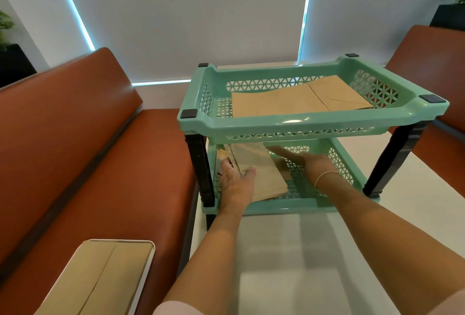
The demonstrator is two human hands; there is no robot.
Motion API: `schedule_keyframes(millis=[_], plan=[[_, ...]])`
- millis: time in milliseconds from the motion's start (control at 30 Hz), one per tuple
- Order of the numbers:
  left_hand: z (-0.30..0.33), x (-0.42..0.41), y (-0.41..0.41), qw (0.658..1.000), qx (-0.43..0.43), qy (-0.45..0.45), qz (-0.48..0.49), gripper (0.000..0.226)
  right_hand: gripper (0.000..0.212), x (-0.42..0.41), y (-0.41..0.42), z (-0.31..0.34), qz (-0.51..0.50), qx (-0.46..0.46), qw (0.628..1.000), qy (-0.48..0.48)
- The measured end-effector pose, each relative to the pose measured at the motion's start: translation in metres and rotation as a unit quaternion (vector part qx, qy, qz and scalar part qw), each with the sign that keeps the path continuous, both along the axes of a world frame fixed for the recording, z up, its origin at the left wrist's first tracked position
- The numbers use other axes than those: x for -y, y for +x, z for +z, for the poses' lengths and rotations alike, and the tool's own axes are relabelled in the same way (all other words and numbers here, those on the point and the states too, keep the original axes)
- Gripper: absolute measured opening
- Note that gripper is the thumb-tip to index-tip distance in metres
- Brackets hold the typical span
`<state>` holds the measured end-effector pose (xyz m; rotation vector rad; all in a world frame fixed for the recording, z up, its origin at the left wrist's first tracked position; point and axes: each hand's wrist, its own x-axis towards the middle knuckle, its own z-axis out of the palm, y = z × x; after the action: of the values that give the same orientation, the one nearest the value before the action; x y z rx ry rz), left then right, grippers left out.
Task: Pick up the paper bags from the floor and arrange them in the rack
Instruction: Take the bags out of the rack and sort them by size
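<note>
**Room fittings and furniture, other than the work in hand**

- White table (289, 252): smooth top, runs away toward the window wall.
- Rust-brown bench seat (100, 164), left of the table: padded back and cushion, both bare at the far end.
- White tray (148, 264), on that bench's near end: rounded corners, flat brown sheet inside, filling it.
- Second rust-brown bench (427, 63), right of the table: only its backrest and a strip of seat show.
- Grey roller blinds (188, 13), behind: drawn down, daylight along their edges.
- Dark planter with green plant (450, 13), far right corner.
- Another plant (5, 25), far left, above a dark box
</note>
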<state>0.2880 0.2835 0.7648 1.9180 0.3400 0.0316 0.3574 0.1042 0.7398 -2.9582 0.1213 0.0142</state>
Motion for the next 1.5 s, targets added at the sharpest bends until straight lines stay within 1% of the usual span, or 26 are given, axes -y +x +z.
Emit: schedule_keyframes(millis=[133,200,267,333,367,400,467,533,700,767,867,933,1067,1100,1167,1200,1233,1267,1300,1333,1367,1400,1433,1467,1500], plan=[[-0.002,0.000,0.002,1.000,-0.008,0.007,-0.002,0.069,0.035,0.005,-0.002,0.010,-0.070,0.038,0.988,0.136],[-0.001,0.001,0.001,1.000,-0.008,0.010,-0.005,0.072,0.036,0.005,-0.005,0.016,-0.079,0.054,0.976,0.197],[-0.002,0.001,0.001,1.000,-0.005,0.010,-0.006,0.073,0.038,0.004,-0.011,0.024,-0.084,0.066,0.955,0.277],[-0.002,0.001,0.001,1.000,-0.001,0.005,-0.006,0.074,0.029,0.005,-0.017,0.032,-0.080,0.061,0.939,0.329],[-0.003,0.001,0.001,1.000,0.002,0.002,-0.005,0.073,0.027,0.006,-0.019,0.036,-0.080,0.053,0.939,0.331],[-0.003,0.001,0.002,1.000,0.004,-0.001,-0.005,0.073,0.031,0.007,-0.021,0.039,-0.082,0.051,0.942,0.321],[-0.004,0.000,0.003,1.000,0.005,-0.010,-0.004,0.071,0.036,0.009,-0.025,0.044,-0.089,0.064,0.954,0.280],[-0.005,0.000,0.003,1.000,0.009,-0.025,-0.004,0.066,0.034,0.011,-0.031,0.045,-0.095,0.087,0.952,0.278],[-0.010,-0.003,0.006,0.997,0.026,-0.067,0.004,0.050,0.044,0.018,-0.041,0.039,-0.094,0.162,0.925,0.332],[-0.010,-0.003,0.009,0.996,0.025,-0.079,0.013,0.049,0.045,0.017,-0.044,0.041,-0.092,0.165,0.903,0.386],[-0.007,-0.001,0.010,0.998,0.027,-0.059,-0.004,0.048,0.043,0.009,-0.048,0.042,-0.054,0.144,0.882,0.446],[-0.006,0.002,0.010,0.998,0.024,-0.047,-0.027,0.053,0.046,0.001,-0.049,0.043,-0.029,0.121,0.882,0.455],[0.001,0.012,0.007,0.994,0.007,-0.075,-0.078,0.083,0.055,-0.005,-0.046,0.038,0.003,0.101,0.883,0.458],[0.003,0.016,0.007,0.992,-0.001,-0.089,-0.090,0.082,0.052,-0.004,-0.045,0.038,0.002,0.106,0.881,0.461],[0.004,0.022,0.009,0.986,0.001,-0.127,-0.111,0.065,0.039,-0.001,-0.045,0.043,-0.032,0.115,0.882,0.456],[0.005,0.026,0.009,0.982,0.007,-0.148,-0.115,0.059,0.031,0.004,-0.046,0.046,-0.055,0.120,0.875,0.465],[0.005,0.030,0.010,0.980,0.008,-0.169,-0.109,0.060,0.023,0.007,-0.048,0.049,-0.078,0.111,0.844,0.519],[0.005,0.035,0.012,0.977,0.009,-0.188,-0.105,0.064,0.016,0.008,-0.052,0.054,-0.095,0.077,0.794,0.596],[0.005,0.040,0.014,0.977,0.009,-0.191,-0.099,0.060,0.013,0.010,-0.057,0.058,-0.112,0.035,0.745,0.657],[0.007,0.046,0.015,0.977,0.019,-0.193,-0.091,0.050,0.014,0.014,-0.058,0.057,-0.114,0.000,0.719,0.686],[0.007,0.051,0.017,0.977,0.031,-0.194,-0.083,0.043,0.018,0.017,-0.059,0.055,-0.101,-0.021,0.725,0.681],[0.007,0.056,0.020,0.977,0.044,-0.192,-0.077,0.040,0.034,0.020,-0.057,0.051,-0.085,-0.028,0.752,0.653],[0.007,0.061,0.022,0.980,0.054,-0.175,-0.079,0.040,0.049,0.021,-0.056,0.048,-0.076,-0.021,0.791,0.607],[0.006,0.065,0.025,0.984,0.063,-0.143,-0.086,0.040,0.056,0.021,-0.056,0.046,-0.077,-0.007,0.828,0.555],[0.007,0.068,0.026,0.988,0.067,-0.104,-0.095,0.041,0.056,0.022,-0.054,0.043,-0.083,0.008,0.853,0.515]])
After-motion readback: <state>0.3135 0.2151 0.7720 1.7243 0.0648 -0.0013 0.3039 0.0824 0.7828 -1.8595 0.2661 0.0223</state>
